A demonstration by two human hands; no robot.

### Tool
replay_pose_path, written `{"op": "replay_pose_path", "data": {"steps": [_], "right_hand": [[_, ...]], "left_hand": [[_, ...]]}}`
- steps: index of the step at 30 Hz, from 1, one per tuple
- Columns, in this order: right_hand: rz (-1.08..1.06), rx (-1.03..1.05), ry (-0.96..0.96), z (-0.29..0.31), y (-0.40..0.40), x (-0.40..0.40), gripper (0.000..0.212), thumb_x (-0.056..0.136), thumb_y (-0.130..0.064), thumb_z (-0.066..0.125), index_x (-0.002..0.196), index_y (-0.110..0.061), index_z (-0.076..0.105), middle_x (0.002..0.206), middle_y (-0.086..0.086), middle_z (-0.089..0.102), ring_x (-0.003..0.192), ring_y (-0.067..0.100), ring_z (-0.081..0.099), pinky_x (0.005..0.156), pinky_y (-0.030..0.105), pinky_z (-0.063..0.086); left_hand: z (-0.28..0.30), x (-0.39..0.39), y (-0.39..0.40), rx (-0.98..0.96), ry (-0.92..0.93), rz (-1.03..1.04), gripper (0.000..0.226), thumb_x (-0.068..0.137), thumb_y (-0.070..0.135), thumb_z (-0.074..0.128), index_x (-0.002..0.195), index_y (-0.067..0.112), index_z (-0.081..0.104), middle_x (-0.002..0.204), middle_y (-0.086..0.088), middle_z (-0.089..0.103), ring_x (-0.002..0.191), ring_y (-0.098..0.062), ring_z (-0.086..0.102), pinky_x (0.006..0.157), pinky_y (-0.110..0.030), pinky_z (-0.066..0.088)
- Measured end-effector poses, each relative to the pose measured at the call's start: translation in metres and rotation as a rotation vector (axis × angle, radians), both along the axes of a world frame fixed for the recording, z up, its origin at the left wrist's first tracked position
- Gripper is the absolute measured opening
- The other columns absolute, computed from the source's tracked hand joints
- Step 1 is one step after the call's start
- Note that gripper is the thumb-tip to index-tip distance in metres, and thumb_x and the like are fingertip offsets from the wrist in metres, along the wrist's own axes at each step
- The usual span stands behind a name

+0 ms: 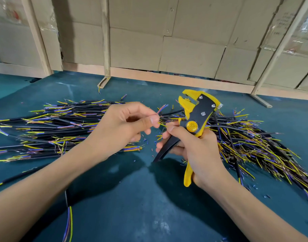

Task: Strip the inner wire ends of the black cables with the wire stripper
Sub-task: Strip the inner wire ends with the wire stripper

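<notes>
Head | L hand pinches wires | R hand grips stripper

Wire stripper: yellow and black, with a yellow round knob at the pivot and three silver rivets on the black side plate; held upright, head tilted away, jaws parted; one black handle and one yellow handle point down.
Held cable: black sheath, its blue, yellow and reddish inner wires fanned at the end just left of the stripper's head.
Left pile of black cables: lying roughly side by side on the teal worktop, coloured inner wires showing at both ends.
Right pile of black cables: a looser heap, yellow and blue wires spread toward the right.
</notes>
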State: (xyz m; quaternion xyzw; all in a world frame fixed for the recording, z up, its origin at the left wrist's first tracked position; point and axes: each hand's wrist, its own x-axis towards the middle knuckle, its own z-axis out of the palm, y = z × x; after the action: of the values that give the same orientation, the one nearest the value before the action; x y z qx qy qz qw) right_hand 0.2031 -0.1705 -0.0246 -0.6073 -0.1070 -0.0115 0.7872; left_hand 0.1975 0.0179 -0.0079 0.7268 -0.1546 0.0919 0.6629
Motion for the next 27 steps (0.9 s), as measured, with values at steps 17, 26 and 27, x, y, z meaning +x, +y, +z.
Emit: {"op": "replay_pose_path", "data": {"steps": [17, 26, 27], "right_hand": [[-0.01, -0.055, -0.077, -0.005, 0.005, -0.004, 0.02, 0.094, -0.005, 0.07, 0.076, -0.013, 0.075, 0.072, 0.015, 0.069, 0.058, 0.037, 0.068, 0.063, 0.053, 0.063], [0.03, 0.002, -0.143, 0.008, -0.003, -0.003, 0.008, 0.082, -0.014, 0.075, 0.087, -0.007, 0.077, 0.064, 0.013, 0.062, 0.058, 0.04, 0.067, 0.064, 0.053, 0.062], [0.048, 0.006, -0.14, 0.008, -0.004, -0.003, 0.01, 0.083, -0.013, 0.074, 0.09, -0.005, 0.076, 0.064, 0.012, 0.061, 0.058, 0.04, 0.067, 0.065, 0.053, 0.062]], "left_hand": [[0.006, -0.001, -0.004, -0.189, -0.03, 0.033, 0.003, 0.077, 0.012, 0.076, 0.079, 0.012, 0.074, 0.08, -0.017, 0.073, 0.058, -0.023, 0.038, 0.047, -0.023, 0.032], [0.004, -0.008, -0.009, 0.205, -0.12, 0.095, 0.015, 0.083, -0.005, 0.072, 0.08, 0.009, 0.066, 0.068, 0.009, 0.067, 0.062, -0.002, 0.058, 0.064, -0.013, 0.045], [0.005, -0.008, -0.008, 0.223, -0.11, 0.084, 0.016, 0.083, -0.005, 0.072, 0.079, 0.009, 0.065, 0.067, 0.011, 0.066, 0.061, -0.001, 0.056, 0.063, -0.013, 0.044]]}}
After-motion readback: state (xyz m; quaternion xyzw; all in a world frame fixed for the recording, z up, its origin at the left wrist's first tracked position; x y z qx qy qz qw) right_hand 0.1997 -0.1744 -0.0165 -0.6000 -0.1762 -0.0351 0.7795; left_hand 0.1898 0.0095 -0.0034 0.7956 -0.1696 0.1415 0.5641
